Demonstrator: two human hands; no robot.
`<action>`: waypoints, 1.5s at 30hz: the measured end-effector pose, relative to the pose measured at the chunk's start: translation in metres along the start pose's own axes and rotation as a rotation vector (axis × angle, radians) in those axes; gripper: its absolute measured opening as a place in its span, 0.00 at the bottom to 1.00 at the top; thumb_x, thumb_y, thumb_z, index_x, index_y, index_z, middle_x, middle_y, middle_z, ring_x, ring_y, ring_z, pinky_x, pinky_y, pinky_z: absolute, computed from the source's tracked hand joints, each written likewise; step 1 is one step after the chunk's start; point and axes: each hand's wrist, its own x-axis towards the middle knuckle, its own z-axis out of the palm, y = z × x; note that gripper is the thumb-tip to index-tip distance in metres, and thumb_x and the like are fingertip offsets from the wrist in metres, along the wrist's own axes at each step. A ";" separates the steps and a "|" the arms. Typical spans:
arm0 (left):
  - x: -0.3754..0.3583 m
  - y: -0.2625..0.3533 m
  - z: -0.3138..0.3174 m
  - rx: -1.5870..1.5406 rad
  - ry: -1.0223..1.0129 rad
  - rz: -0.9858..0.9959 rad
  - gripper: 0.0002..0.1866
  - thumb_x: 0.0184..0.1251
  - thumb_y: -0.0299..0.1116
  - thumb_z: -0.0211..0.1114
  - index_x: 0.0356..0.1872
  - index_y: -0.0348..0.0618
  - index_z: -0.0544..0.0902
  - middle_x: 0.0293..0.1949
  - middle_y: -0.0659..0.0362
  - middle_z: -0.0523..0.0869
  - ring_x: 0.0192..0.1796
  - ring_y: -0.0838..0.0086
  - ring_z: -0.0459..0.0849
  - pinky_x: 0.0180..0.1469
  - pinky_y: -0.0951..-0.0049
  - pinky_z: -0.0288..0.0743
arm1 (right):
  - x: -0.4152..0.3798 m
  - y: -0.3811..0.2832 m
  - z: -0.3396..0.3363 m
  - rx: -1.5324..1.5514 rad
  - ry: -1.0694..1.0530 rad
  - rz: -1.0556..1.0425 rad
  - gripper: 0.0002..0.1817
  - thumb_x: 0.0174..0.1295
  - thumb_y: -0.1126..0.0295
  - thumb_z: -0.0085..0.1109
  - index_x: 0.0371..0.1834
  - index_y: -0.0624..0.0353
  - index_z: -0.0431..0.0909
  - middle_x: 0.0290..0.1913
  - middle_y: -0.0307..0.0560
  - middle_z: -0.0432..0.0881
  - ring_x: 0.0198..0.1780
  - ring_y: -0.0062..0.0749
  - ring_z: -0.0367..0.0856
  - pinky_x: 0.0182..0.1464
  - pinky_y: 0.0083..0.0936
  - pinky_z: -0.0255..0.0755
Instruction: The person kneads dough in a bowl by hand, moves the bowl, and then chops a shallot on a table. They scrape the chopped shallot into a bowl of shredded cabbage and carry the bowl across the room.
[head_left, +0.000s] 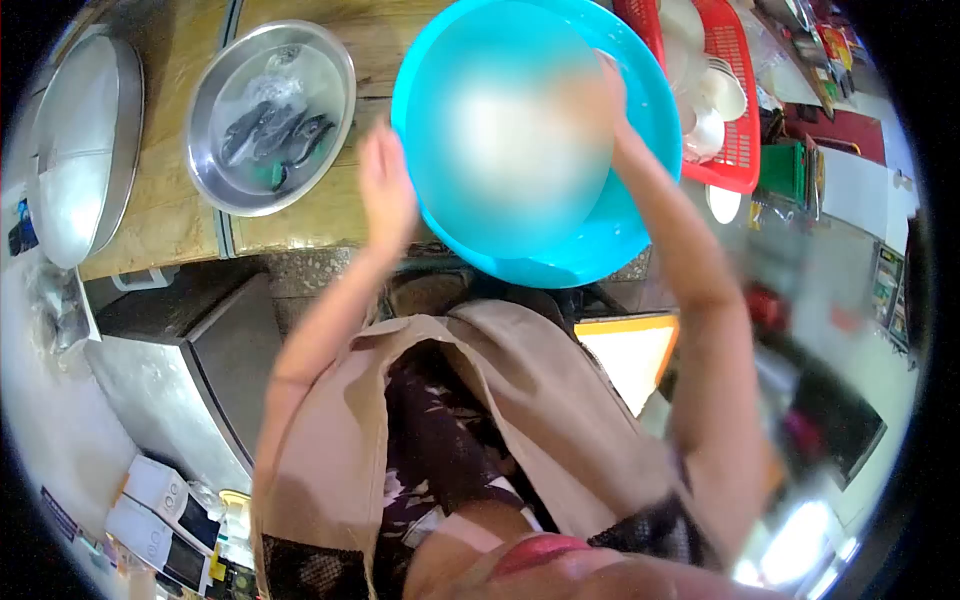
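A large turquoise plastic basin [560,262] sits in front of me at the table's edge. Its inside is heavily blurred, with a pale white patch whose kind I cannot make out. Just outside the basin's left rim is my left hand [387,185], fingers stretched upward and slightly smeared, nothing visible in them. My right hand [592,98] reaches over the basin's right part; the blur covers its fingers, so any hold is hidden. Left of the basin stands a round metal bowl [203,180] holding several dark, fish-like pieces [268,130] in liquid.
A red plastic basket [740,150] with white bowls [722,95] adjoins the basin's right side. At the far left a large metal pan [85,150] rests on the wooden table [165,150]. Below the table's left part stands a metal cabinet [160,390].
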 end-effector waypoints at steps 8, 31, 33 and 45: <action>0.032 0.029 0.004 0.052 0.022 0.093 0.16 0.70 0.37 0.49 0.48 0.34 0.76 0.30 0.57 0.81 0.32 0.73 0.76 0.38 0.69 0.70 | 0.092 -0.055 0.067 0.348 -0.863 0.017 0.26 0.53 0.48 0.50 0.40 0.62 0.80 0.45 0.57 0.81 0.46 0.41 0.80 0.46 0.40 0.69; 0.056 0.017 -0.007 0.219 -0.104 0.129 0.19 0.71 0.38 0.46 0.54 0.35 0.75 0.46 0.46 0.77 0.50 0.60 0.76 0.54 0.66 0.67 | -0.044 0.007 0.025 0.077 0.187 -0.112 0.14 0.56 0.57 0.51 0.25 0.56 0.79 0.31 0.54 0.79 0.37 0.48 0.77 0.47 0.42 0.66; -0.024 0.017 0.000 -0.119 0.037 -0.127 0.20 0.73 0.36 0.44 0.58 0.35 0.71 0.51 0.49 0.75 0.52 0.67 0.74 0.56 0.69 0.65 | 0.018 -0.005 0.012 0.087 -0.079 0.072 0.17 0.56 0.57 0.50 0.25 0.59 0.80 0.32 0.56 0.81 0.36 0.49 0.79 0.49 0.39 0.68; 0.050 0.010 -0.014 -0.006 -0.109 0.043 0.19 0.69 0.36 0.52 0.55 0.34 0.74 0.46 0.55 0.82 0.45 0.77 0.78 0.49 0.77 0.71 | -0.010 -0.067 0.016 0.188 -0.805 -0.269 0.36 0.55 0.36 0.44 0.14 0.62 0.78 0.18 0.56 0.76 0.21 0.50 0.74 0.31 0.41 0.68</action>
